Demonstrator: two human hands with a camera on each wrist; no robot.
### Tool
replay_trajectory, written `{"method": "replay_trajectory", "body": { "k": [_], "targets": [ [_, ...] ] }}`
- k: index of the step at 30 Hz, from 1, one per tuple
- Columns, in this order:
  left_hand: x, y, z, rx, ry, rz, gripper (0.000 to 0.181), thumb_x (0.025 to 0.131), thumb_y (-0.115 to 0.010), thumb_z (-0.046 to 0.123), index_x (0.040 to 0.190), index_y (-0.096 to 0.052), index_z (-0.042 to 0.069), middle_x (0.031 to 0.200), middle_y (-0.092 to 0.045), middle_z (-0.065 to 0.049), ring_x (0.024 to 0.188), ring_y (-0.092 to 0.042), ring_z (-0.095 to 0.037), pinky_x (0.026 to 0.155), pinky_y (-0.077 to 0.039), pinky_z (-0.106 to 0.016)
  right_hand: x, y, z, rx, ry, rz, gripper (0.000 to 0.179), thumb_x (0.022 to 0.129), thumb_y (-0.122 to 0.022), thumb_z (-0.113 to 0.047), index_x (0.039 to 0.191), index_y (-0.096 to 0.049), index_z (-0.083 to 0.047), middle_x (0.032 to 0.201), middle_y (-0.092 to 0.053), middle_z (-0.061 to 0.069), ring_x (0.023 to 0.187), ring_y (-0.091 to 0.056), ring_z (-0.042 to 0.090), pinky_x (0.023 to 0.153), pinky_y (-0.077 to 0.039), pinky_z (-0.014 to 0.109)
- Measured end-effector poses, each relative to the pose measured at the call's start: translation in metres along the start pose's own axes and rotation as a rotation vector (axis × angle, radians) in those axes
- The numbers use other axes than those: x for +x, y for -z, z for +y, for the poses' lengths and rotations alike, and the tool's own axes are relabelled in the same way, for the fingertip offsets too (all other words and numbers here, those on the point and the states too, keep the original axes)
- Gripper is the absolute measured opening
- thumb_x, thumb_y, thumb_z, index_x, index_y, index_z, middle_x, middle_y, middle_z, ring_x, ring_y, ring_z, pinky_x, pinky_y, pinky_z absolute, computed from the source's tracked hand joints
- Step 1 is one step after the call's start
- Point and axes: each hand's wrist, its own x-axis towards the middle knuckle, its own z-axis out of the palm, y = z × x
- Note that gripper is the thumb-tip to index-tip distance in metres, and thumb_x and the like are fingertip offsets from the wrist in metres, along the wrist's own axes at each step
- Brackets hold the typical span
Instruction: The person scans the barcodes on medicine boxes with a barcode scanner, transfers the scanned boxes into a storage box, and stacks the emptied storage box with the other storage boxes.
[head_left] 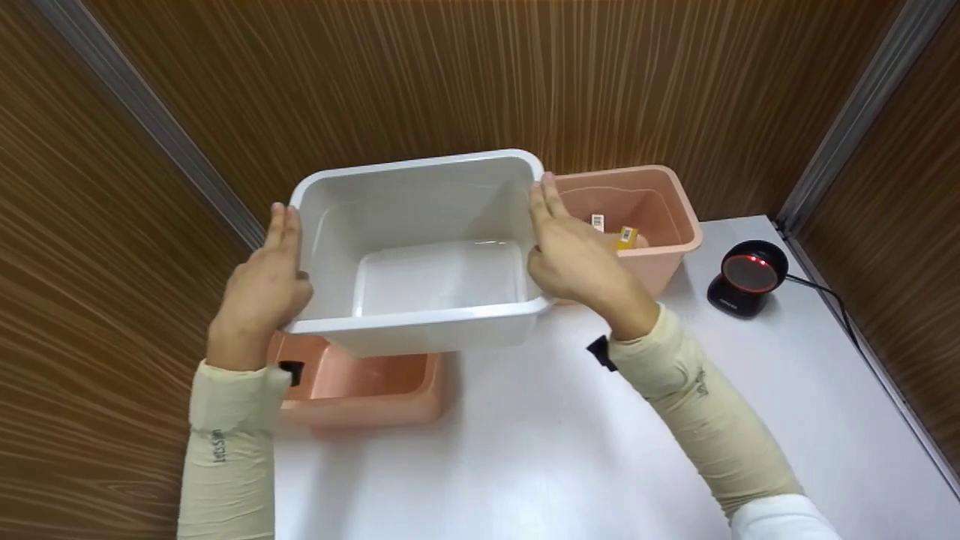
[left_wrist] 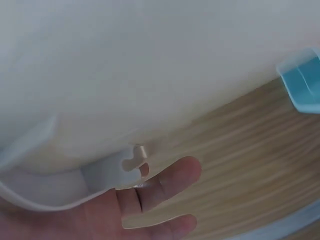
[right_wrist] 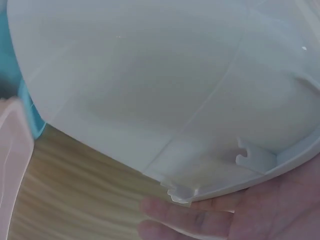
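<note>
A white plastic bin point(head_left: 442, 277) is held up off the table, tilted with its open top toward the head camera; nothing lies inside. My left hand point(head_left: 266, 281) grips its left rim, two fingers stretched along the outside. On the opposite rim my right hand point(head_left: 574, 251) holds on in the same way. Both wrist views show the outer wall of the bin point(left_wrist: 125, 75) and straight fingers point(right_wrist: 185, 217) beyond the rim. The remaining fingers of each hand are mostly hidden by the rim.
A pink bin point(head_left: 660, 259) with small boxes stands behind on the right. Another pink bin point(head_left: 360, 412) is partly covered at front left. A blue bin point(left_wrist: 302, 82) shows in the wrist views. A black scanner point(head_left: 746, 277) with a cable stands at right. Wood-patterned walls point(head_left: 420, 82) enclose the table.
</note>
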Motion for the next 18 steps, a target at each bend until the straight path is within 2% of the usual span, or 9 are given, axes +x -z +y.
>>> {"method": "replay_trajectory", "body": {
  "k": [1,3,4,8,11,13,14,16,18],
  "targets": [
    [-0.003,0.003,-0.005,0.001,0.004,0.003,0.088,0.091,-0.051,0.004,0.160,0.004,0.001,0.165,0.011,-0.017,0.119,-0.049,-0.054,0.079,-0.045,-0.062,0.002,-0.002,-0.006,0.003,0.002,-0.006,0.079,0.091,-0.044,-0.006,0.161,-0.009,0.000,0.167,0.003,0.016,0.066,-0.054,0.029,0.055,-0.045,0.038],
    [-0.008,0.007,-0.016,-0.003,0.014,0.005,0.089,0.090,-0.051,0.003,0.159,0.004,0.001,0.165,0.011,-0.017,0.127,-0.043,-0.056,0.083,-0.044,-0.064,0.006,-0.005,-0.017,0.007,0.006,-0.019,0.079,0.091,-0.045,-0.007,0.161,-0.008,-0.001,0.167,0.004,0.015,0.064,-0.053,0.027,0.055,-0.044,0.036],
    [-0.010,0.009,-0.022,-0.006,0.016,0.008,0.089,0.090,-0.051,0.003,0.159,0.004,0.001,0.165,0.011,-0.017,0.130,-0.040,-0.056,0.086,-0.043,-0.065,0.008,-0.007,-0.023,0.008,0.006,-0.028,0.079,0.091,-0.045,-0.008,0.161,-0.008,-0.002,0.167,0.005,0.014,0.065,-0.054,0.028,0.055,-0.045,0.036],
    [-0.019,0.016,-0.047,-0.032,0.033,0.009,0.090,0.089,-0.051,0.000,0.159,0.006,0.003,0.164,0.014,-0.015,0.139,-0.026,-0.056,0.099,-0.036,-0.067,0.016,-0.017,-0.044,0.028,0.018,-0.064,0.081,0.092,-0.046,-0.010,0.161,-0.005,-0.003,0.166,0.008,0.013,0.088,-0.062,0.031,0.058,-0.046,0.037],
    [-0.025,0.019,-0.067,-0.063,0.051,0.018,0.088,0.090,-0.048,-0.001,0.160,0.005,0.005,0.165,0.013,-0.012,0.143,-0.018,-0.053,0.106,-0.027,-0.067,0.022,-0.028,-0.058,0.038,0.035,-0.082,0.081,0.092,-0.046,-0.012,0.161,-0.005,-0.002,0.166,0.007,0.015,0.093,-0.062,0.029,0.059,-0.048,0.036],
    [-0.028,0.019,-0.079,-0.081,0.059,0.030,0.086,0.091,-0.047,-0.002,0.160,0.003,0.006,0.165,0.011,-0.012,0.144,-0.016,-0.052,0.108,-0.025,-0.067,0.025,-0.036,-0.067,0.042,0.041,-0.090,0.081,0.092,-0.048,-0.013,0.161,-0.006,-0.002,0.166,0.005,0.016,0.084,-0.062,0.028,0.059,-0.050,0.038],
    [-0.029,0.019,-0.085,-0.091,0.062,0.036,0.085,0.091,-0.046,-0.002,0.160,0.002,0.007,0.165,0.010,-0.011,0.144,-0.015,-0.052,0.109,-0.024,-0.066,0.026,-0.040,-0.071,0.039,0.045,-0.090,0.081,0.092,-0.049,-0.014,0.161,-0.008,-0.001,0.166,0.004,0.017,0.086,-0.063,0.028,0.062,-0.051,0.039],
    [-0.033,0.018,-0.095,-0.105,0.065,0.051,0.084,0.090,-0.046,-0.003,0.161,-0.001,0.008,0.166,0.008,-0.010,0.145,-0.014,-0.051,0.111,-0.022,-0.066,0.027,-0.048,-0.078,0.024,0.049,-0.096,0.081,0.093,-0.050,-0.017,0.161,-0.009,-0.001,0.167,0.001,0.018,0.097,-0.064,0.030,0.077,-0.054,0.044],
    [-0.036,0.016,-0.104,-0.115,0.070,0.061,0.084,0.091,-0.045,-0.004,0.161,-0.002,0.009,0.166,0.006,-0.009,0.145,-0.013,-0.050,0.112,-0.019,-0.065,0.028,-0.055,-0.085,0.014,0.054,-0.104,0.081,0.094,-0.052,-0.019,0.161,-0.010,-0.001,0.167,0.000,0.017,0.104,-0.063,0.032,0.089,-0.052,0.050]
  ]
}}
